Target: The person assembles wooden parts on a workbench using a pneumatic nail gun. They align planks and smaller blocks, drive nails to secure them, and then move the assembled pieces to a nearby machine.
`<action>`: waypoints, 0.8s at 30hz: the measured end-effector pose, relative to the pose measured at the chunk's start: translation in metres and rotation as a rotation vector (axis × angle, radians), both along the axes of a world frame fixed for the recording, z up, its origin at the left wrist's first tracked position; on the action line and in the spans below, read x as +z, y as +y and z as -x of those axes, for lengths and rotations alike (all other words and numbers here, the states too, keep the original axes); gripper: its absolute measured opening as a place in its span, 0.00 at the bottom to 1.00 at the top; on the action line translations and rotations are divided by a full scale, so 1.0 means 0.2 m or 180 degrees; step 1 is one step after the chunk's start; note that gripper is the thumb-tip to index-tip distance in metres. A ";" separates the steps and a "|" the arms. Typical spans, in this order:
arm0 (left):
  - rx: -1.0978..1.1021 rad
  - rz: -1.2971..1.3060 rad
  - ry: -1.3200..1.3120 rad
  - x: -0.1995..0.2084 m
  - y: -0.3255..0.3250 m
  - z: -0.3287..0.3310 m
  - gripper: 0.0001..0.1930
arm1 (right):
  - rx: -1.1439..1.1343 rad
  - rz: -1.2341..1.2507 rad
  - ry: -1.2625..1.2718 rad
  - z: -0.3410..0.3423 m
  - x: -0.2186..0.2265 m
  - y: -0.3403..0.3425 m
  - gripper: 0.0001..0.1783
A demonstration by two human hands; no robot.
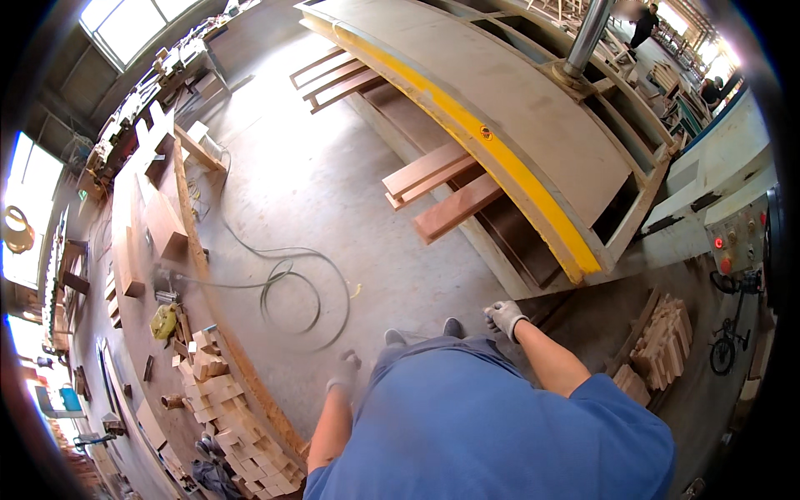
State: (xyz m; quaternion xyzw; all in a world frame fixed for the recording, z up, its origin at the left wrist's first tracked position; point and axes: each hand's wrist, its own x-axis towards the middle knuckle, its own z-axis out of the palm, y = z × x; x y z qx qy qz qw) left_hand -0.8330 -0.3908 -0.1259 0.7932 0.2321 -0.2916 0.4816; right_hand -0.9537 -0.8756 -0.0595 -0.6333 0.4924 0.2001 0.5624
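My right hand (pixel 505 318), in a pale work glove, hangs in front of my right hip with its fingers curled in; nothing shows in it. It is nearest the lower corner of a big machine with a yellow-edged table (pixel 467 117). My left hand (pixel 343 372), also gloved, is low at my left side and smeared by motion, so its fingers cannot be read. Reddish wooden boards (pixel 457 207) jut out from under the yellow edge. More boards (pixel 333 79) stick out farther along the machine.
On my left runs a long workbench (pixel 179 275) with stacked wood blocks (pixel 242 433) and thick beams (pixel 162 217). A coiled hose (pixel 292 292) lies on the floor ahead. To the right are a wood stack (pixel 662 342) and a control panel (pixel 735 242). A person (pixel 643 27) stands far off.
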 end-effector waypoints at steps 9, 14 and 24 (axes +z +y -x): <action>-0.1564 -0.0950 0.0737 0.03 0.12 0.24 0.26 | 0.0681 0.0156 0.0742 0.32 0.10 0.05 0.14; -0.1692 -0.0628 0.0951 0.27 -0.04 0.26 0.26 | 0.2035 0.1360 0.0746 0.85 -0.69 -0.21 0.23; -0.0885 -0.0762 0.0543 0.13 -0.07 0.16 0.17 | 0.0283 0.0315 -0.0014 0.46 -0.66 -0.22 0.10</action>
